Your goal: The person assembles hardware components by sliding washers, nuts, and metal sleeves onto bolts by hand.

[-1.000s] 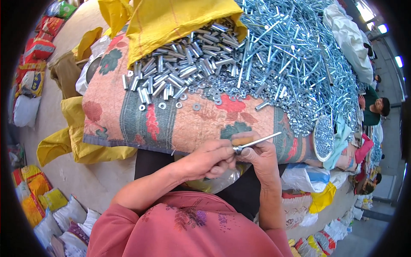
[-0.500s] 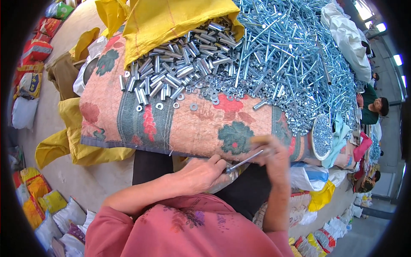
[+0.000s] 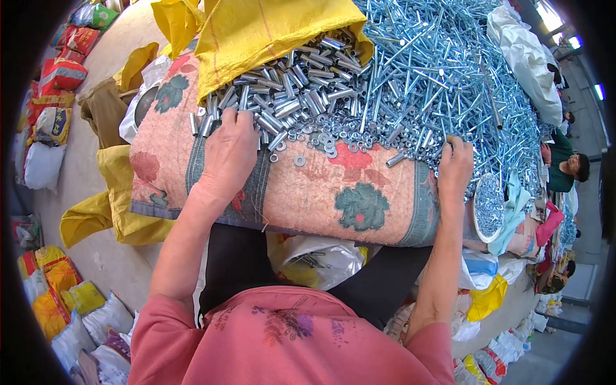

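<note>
So the shiny metal sleeves (image 3: 276, 119) are heaped at the left end of the pile, spilling out from under the yellow sack (image 3: 276, 42), and the left hand (image 3: 230, 154) is right on their near edge, fingers curled down. Right hand (image 3: 455, 168) is well apart from it, fingers bent close together at the border of the small nuts (image 3: 417, 151) and the long bolts (image 3: 443, 77). Can't tell if either one is pinching anything, the fingertips are too buried

What could go wrong, imo: the sleeves are round and loosely stacked, so a careless pull could set a few rolling. The bolts are crisscrossed, so tugging one might drag neighbours into the loose washers (image 3: 299, 160)

Room-wise, there's a bare stretch of floral-covered table (image 3: 308, 199) between the forearms, running to the near edge. Past that edge there's an open gap over a clear plastic bag (image 3: 333, 256) between the knees. The right side's tighter, with an oval bowl (image 3: 475, 208) just beside that wrist
</note>
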The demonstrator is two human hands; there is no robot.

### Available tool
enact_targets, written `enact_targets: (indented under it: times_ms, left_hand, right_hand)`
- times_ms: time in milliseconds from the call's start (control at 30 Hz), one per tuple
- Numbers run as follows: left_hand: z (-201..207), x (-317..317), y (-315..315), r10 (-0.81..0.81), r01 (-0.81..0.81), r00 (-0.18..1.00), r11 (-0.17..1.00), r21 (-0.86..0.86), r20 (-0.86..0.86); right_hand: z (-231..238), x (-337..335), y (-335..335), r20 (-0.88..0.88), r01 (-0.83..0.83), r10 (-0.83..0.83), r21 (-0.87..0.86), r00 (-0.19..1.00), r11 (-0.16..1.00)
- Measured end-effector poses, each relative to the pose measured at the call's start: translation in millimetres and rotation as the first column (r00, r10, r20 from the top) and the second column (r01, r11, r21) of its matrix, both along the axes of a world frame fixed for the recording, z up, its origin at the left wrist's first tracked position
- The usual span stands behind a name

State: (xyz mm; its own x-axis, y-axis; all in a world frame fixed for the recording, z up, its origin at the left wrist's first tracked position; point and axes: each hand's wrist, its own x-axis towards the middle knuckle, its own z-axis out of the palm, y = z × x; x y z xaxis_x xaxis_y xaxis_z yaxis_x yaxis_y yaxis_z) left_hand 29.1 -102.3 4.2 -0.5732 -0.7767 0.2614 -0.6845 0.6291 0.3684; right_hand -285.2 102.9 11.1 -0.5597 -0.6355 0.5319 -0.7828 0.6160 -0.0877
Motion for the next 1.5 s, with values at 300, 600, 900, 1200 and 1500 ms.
enact_targets:
  times_ms: [300, 600, 900, 1200, 1500]
  left_hand:
    - [0.7, -1.2, -3.5, -0.021, 0.026, 0.987, 0.999, 0.029, -0.158]
    - [2.3, -4.6, 27.8, -0.168, 0.24, 0.832, 0.968, 0.07, -0.528]
    - [-3.9, -3.1, 66.5, 0.25, 0.677, 0.615, 0.32, 0.663, -0.748]
    - [2.0, -6.6, 73.1, 0.639, 0.858, 0.437, -0.085, 0.506, -0.633]
    - [-7.0, -8.9, 84.1, 0.769, 0.89, 0.426, -0.264, 0.372, -0.476]
  right_hand:
    - [4.4, 41.0, 31.2, 0.729, 0.455, 0.667, -0.547, -0.154, 0.703]
    - [-11.9, 120.4, 4.1, 0.44, 0.417, 0.868, -0.761, -0.23, 0.497]
    - [22.2, 169.2, -17.4, 0.365, 0.261, 0.927, -0.89, -0.084, 0.374]
    - [23.1, 190.2, -8.3, 0.368, 0.107, 0.929, -0.923, -0.04, 0.37]
    - [16.8, 208.7, -6.5, 0.353, -0.223, 0.913, -0.891, 0.206, 0.395]
